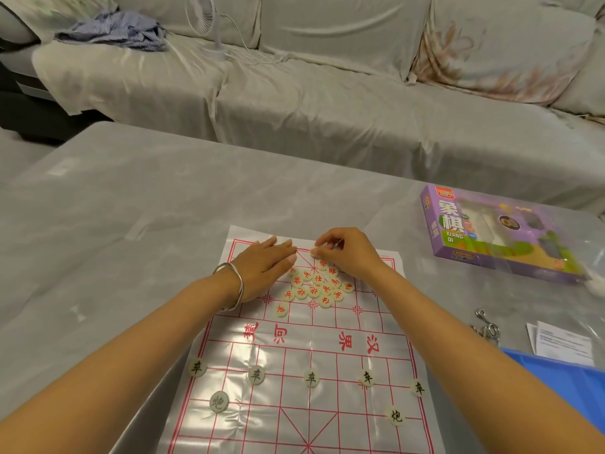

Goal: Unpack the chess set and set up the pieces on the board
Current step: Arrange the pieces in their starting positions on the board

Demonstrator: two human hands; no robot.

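A: Item 1, board?
B: Board (327, 352): clear sheet, red grid, flat on table (131, 208). Near half: 7 black discs (310, 377) set on the lines, 5 in a row, 2 behind. Far half: red pile (316, 286), unsorted, discs touching, one stray at its near-left.
A: Hands?
B: L hand (265, 267): fingers straight and together, flat on board, against pile's left edge. R hand (340, 253): fingers curled, tips pinching a pale disc (315, 252) at board's far edge, approx. centre file. Its mark is hidden.
A: Pile vs. fingers?
B: Pile lies just on the near side of R fingertips, between the two hands. Both hands adjacent to it; R holds a disc, so prob. R places and L steadies. Far row sits right under R hand, so a short move.
A: Containers?
B: Box (491, 234): purple, lying flat, right of board, well apart; contents can't tell. Blue tray (563, 378): near-right corner, inside not visible.
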